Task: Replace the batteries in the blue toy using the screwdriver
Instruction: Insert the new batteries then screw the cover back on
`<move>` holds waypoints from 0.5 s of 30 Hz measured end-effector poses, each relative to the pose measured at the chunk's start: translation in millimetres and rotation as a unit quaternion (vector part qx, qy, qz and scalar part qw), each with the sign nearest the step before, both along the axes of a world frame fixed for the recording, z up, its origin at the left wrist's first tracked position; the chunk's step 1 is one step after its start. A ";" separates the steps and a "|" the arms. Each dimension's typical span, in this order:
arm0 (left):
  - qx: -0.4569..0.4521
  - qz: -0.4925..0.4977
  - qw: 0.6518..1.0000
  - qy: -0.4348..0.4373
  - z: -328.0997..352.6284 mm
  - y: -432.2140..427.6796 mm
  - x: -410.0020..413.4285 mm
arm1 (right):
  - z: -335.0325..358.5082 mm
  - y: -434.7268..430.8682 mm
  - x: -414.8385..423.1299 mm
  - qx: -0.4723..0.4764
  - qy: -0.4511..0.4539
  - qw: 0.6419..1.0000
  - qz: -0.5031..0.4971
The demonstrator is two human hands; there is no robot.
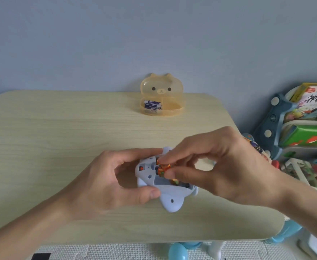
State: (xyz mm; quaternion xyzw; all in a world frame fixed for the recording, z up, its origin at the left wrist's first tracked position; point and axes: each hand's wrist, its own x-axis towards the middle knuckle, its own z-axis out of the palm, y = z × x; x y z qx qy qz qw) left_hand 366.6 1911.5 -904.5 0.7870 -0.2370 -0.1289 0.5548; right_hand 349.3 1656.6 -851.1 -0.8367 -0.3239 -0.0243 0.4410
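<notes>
The blue toy (169,198) lies upside down on the wooden table (60,139), its battery compartment uncovered. My left hand (114,181) grips the toy's left side, thumb on its near edge. My right hand (219,166) pinches an orange battery (164,165) with thumb and forefinger, right over the compartment. A second orange battery (161,172) lies inside the compartment beside it. At the table's back stands an orange bear-shaped box (161,95), lid up, with blue and white batteries (152,106) in its left half. No screwdriver is visible.
A blue toy rack (274,128) with books and boxes stands to the right of the table. More toys lie below it near my right wrist. Pale blue plastic pieces (178,252) sit on the foam floor mat under the table's front edge.
</notes>
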 end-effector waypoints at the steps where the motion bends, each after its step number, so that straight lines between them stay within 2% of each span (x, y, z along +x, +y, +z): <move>1: 0.005 0.005 1.000 -0.003 -0.4 0.1 0.0 | -3.3 -0.3 0.1 -0.007 -0.010 1.000 0.006; 9: 0.034 0.019 0.999 -0.009 4.4 -0.5 -3.0 | -10.9 2.5 0.5 -0.058 -0.047 0.996 0.046; 15: 0.021 0.022 0.999 -0.011 4.8 -0.7 -2.1 | -12.0 3.9 0.5 -0.071 -0.054 0.996 0.024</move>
